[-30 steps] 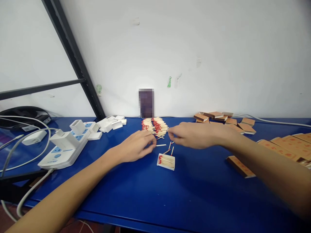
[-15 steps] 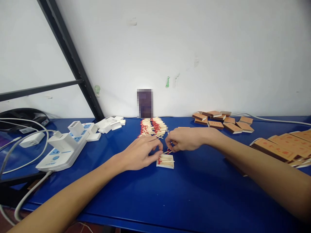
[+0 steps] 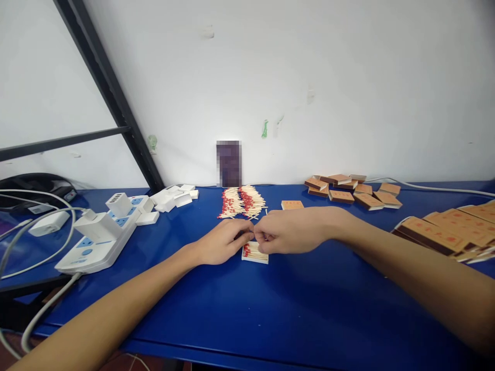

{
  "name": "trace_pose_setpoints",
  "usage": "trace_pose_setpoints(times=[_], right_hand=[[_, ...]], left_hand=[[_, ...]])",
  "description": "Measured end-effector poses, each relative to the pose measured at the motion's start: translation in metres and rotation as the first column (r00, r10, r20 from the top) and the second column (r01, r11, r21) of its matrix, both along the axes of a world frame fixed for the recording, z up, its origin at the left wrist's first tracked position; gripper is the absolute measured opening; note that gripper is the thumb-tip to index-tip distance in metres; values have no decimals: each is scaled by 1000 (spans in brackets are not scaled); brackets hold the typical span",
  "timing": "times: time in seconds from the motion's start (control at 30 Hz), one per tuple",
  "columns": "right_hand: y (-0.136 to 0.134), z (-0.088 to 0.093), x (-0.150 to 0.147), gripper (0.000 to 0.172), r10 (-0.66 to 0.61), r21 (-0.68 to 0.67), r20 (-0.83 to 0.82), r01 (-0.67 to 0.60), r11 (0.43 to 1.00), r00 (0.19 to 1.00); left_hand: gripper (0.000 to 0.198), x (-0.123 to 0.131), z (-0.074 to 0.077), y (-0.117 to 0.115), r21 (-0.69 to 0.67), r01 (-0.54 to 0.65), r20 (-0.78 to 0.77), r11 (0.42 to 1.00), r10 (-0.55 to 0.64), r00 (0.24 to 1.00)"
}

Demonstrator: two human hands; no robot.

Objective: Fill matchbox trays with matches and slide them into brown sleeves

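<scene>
A small white matchbox tray (image 3: 256, 259), partly filled with red-headed matchsticks (image 3: 253, 251), sits on the blue table. My left hand (image 3: 225, 241) is at its far left corner, thumb and forefinger pinched together; what they hold, if anything, is hidden. My right hand (image 3: 284, 232) reaches over the tray's right side with curled fingers, its fingertips meeting those of the left. Matchsticks showed at the right fingertips a moment ago, but the fingers cover them now. Beyond the hands lie two piles of loose matches, a left pile (image 3: 232, 202) and a right pile (image 3: 252, 201).
An orange matchbox (image 3: 292, 205) lies behind my right hand. Several matchboxes (image 3: 342, 188) are heaped at the back right, with flat orange sleeves (image 3: 444, 232) nearer. White empty trays (image 3: 174, 198) and a power strip (image 3: 116, 237) with cables are on the left.
My right hand has moved left and nearer, over the tray, closing the gap to my left hand. The matchsticks at its fingertips have gone out of sight. The view has shifted slightly.
</scene>
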State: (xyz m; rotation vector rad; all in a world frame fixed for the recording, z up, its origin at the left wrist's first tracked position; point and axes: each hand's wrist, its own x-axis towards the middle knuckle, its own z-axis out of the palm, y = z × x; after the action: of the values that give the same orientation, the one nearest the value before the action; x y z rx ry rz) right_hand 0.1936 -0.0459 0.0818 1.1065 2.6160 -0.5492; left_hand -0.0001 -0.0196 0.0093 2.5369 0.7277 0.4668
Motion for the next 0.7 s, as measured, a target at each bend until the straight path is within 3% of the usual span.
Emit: trace_pose_setpoints(times=[0.2, 0.4, 0.6, 0.7], right_hand=[[15, -15, 8, 10, -104, 103, 18, 101, 990, 994], [25, -26, 6, 10, 2, 40, -26, -1, 999, 1000], [20, -3, 14, 5, -125, 97, -77, 132, 987, 989], [16, 11, 19, 12, -150, 66, -125, 159, 985, 981]], left_hand=[[19, 1, 1, -4, -25, 12, -7, 1000, -12, 1000], [19, 2, -2, -5, 15, 40, -12, 999, -39, 999], [25, -4, 9, -6, 98, -16, -4, 995, 17, 1000], [22, -7, 17, -13, 178, 59, -42, 982, -52, 998]])
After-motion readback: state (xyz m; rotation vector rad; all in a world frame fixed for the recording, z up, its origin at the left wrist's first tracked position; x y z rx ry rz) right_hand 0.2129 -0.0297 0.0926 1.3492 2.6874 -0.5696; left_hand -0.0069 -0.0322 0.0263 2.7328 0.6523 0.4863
